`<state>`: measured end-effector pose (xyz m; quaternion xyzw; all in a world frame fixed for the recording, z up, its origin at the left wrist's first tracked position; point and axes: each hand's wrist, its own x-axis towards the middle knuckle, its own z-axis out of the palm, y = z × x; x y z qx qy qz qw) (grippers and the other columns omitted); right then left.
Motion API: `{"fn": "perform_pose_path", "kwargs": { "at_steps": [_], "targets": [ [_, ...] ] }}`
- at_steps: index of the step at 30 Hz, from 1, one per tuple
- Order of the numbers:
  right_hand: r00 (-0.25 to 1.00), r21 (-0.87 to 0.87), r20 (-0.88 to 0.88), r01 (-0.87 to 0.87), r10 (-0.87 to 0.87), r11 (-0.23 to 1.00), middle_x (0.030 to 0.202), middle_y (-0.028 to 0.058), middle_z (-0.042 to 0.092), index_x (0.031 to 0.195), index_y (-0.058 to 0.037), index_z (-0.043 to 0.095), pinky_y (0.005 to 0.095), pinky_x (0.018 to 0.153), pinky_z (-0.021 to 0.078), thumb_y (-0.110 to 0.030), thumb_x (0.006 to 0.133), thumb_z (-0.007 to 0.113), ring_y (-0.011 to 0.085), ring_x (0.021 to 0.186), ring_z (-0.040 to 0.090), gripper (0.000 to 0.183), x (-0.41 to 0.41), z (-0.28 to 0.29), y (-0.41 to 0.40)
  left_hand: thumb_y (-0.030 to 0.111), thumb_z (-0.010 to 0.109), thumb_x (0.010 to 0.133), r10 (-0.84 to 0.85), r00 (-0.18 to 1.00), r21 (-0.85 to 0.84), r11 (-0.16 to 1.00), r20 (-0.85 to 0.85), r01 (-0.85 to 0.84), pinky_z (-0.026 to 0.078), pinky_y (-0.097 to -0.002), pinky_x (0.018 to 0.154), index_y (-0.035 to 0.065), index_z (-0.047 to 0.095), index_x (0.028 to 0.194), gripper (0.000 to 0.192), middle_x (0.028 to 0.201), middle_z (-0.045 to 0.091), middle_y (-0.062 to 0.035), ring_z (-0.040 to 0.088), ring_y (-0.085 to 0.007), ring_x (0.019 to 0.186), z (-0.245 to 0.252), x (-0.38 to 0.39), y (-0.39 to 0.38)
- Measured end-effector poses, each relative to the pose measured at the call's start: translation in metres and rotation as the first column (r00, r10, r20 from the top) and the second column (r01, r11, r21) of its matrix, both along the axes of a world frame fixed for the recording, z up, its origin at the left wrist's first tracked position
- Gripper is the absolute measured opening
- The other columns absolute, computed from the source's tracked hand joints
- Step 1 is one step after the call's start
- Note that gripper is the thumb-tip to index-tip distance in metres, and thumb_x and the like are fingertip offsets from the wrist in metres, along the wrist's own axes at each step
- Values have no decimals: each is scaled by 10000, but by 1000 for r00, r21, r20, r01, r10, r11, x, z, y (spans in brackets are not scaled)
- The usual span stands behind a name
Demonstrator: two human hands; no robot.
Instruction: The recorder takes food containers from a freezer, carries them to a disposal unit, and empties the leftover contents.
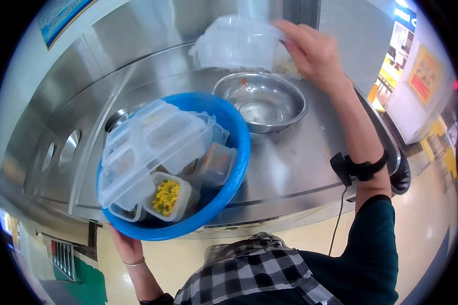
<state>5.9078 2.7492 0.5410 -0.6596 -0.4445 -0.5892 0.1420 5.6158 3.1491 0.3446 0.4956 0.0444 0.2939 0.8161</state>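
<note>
My right hand [313, 53], raised at the back of the counter, pinches the corner of a translucent plastic piece [236, 44]. Blur hides whether that piece is a bag or a thin container. Below it stands a round stainless steel bowl [267, 103] with a red scrap on its inner wall. My left hand [126, 244] grips the near left rim of a blue plastic basin [236, 171], its fingers hidden beneath. A compartmented clear plastic tray [156, 141] lies tilted across the basin. Under and beside it are several plastic tubs, one a corn-filled tub [167, 198].
A stainless steel counter [286, 160] carries the basin and bowl. Round openings [69, 148] are set in its left part, and a metal backsplash [137, 34] rises behind. At the right, a cable [339, 221] hangs from the wrist strap [360, 167].
</note>
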Motion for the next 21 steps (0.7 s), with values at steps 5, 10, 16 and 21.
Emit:
{"fn": "perform_pose_path", "kwargs": {
  "at_steps": [5, 10, 16, 21],
  "targets": [
    [998, -87, -11, -66, 65, 994, 601, 62, 487, 1018, -91, 595, 326, 484, 413, -11, 707, 582, 233, 536, 509, 322, 28, -5, -18, 460, 314, 919, 72, 997, -9, 997, 34, -72, 322, -386, 980, 54, 377, 1253, 530, 1269, 432, -93, 407, -235, 1168, 10, -14, -4],
    [991, -138, 42, -124, 130, 983, 699, 92, 522, 1093, -94, 567, 342, 537, 419, 74, 691, 538, 257, 620, 525, 437, 13, 27, -6, 416, 367, 921, 243, 969, 17, 970, -41, -243, 463, -247, 572, 55, 483, 1038, 397, 828, 552, -27, 523, -108, 681, 9, -20, -22],
    [959, -206, 226, -123, 170, 971, 989, 111, 602, 1164, -69, 531, 284, 672, 462, 80, 774, 502, 224, 774, 588, 419, -32, 83, 45, 345, 396, 926, 284, 953, 74, 958, -103, -277, 445, -248, 543, 41, 479, 922, 316, 733, 543, -65, 526, -139, 608, -14, -88, 11],
    [973, -295, 230, 65, 5, 953, 1203, 91, 526, 1201, -66, 500, 303, 928, 393, -76, 893, 451, 240, 1102, 506, 312, -78, 117, 118, 299, 418, 924, 381, 916, 77, 924, -129, -374, 440, -248, 542, 48, 477, 892, 260, 714, 541, -61, 524, -134, 601, -42, -164, 69]
  ]
}}
